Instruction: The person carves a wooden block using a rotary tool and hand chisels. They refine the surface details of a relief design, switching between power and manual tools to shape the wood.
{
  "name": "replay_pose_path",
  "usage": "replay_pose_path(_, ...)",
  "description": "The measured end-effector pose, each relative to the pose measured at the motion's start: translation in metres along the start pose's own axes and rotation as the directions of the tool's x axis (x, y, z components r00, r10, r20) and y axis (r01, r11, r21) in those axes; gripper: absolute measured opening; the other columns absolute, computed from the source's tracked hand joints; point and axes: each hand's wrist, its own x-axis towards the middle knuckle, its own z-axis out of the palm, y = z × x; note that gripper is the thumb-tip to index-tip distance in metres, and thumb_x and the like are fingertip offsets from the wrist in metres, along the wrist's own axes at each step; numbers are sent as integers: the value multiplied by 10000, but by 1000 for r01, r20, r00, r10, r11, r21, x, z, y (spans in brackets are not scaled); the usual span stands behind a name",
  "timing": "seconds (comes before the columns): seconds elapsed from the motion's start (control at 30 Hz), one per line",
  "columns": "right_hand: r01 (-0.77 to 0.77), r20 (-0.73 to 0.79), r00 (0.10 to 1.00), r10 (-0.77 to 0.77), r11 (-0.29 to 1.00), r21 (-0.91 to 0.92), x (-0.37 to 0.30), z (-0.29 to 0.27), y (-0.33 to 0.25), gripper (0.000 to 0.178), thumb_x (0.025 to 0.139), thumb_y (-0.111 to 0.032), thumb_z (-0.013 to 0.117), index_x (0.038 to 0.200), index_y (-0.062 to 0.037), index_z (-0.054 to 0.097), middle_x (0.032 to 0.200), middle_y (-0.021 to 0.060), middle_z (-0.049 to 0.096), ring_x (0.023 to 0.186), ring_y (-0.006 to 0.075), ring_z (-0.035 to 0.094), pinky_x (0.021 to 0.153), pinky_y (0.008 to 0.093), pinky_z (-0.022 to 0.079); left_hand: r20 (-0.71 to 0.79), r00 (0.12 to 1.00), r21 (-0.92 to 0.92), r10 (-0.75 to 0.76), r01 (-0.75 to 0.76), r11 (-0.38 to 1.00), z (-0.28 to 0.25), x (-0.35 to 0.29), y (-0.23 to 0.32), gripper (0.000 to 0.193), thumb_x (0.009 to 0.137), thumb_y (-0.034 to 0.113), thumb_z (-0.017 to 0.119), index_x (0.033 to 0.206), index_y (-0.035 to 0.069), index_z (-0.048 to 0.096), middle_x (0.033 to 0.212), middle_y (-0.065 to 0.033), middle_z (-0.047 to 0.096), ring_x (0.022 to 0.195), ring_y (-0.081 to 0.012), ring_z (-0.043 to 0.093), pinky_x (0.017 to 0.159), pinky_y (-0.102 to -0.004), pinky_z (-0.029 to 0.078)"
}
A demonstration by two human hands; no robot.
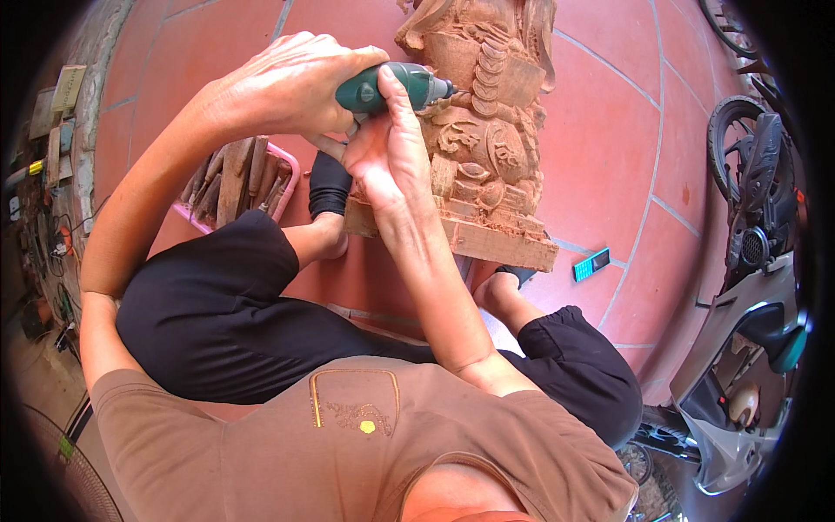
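Observation:
A green handheld rotary tool [359, 91] is gripped between both hands. My left hand [296, 83] closes over its rear end from the left. From below, my right hand [389, 150] holds it, with the thumb laid along the body. The tool's nose points right, at the left side of a carved brown wooden statue [470, 139]. Whether its tip touches the wood I cannot tell. The statue has a string of round beads and raised relief carving, and its square base [500, 242] faces me.
Left of the statue, a pink basket [290, 187] holds several wooden-handled tools. A blue keypad phone [591, 264] lies on the red tiled floor [609, 157]. A motorbike [748, 287] stands along the right, and a fan [65, 470] at the lower left. My bent legs flank the statue's base.

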Motion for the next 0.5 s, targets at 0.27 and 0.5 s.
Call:
replay_pose_path(0.27, -50, 37, 998, 49, 998, 42, 7, 2, 2, 466, 971, -358, 583, 1352, -131, 440, 1357, 86, 530, 1274, 251, 505, 1005, 565, 452, 29, 999, 64, -21, 19, 998, -8, 0, -1, 709, 592, 102, 752, 1263, 13, 540, 871, -217, 675, 844, -399, 647, 746, -448, 503)
replay_pose_path(0.5, -36, 33, 999, 36, 999, 23, 8, 4, 0, 486, 977, -382, 568, 1367, -130, 426, 1373, 89, 517, 1282, 249, 497, 1000, 561, 454, -11, 1000, 57, 14, -14, 998, -12, 0, -2, 705, 591, 97, 765, 1258, 23, 550, 862, -215, 675, 829, -396, 650, 734, -444, 504)
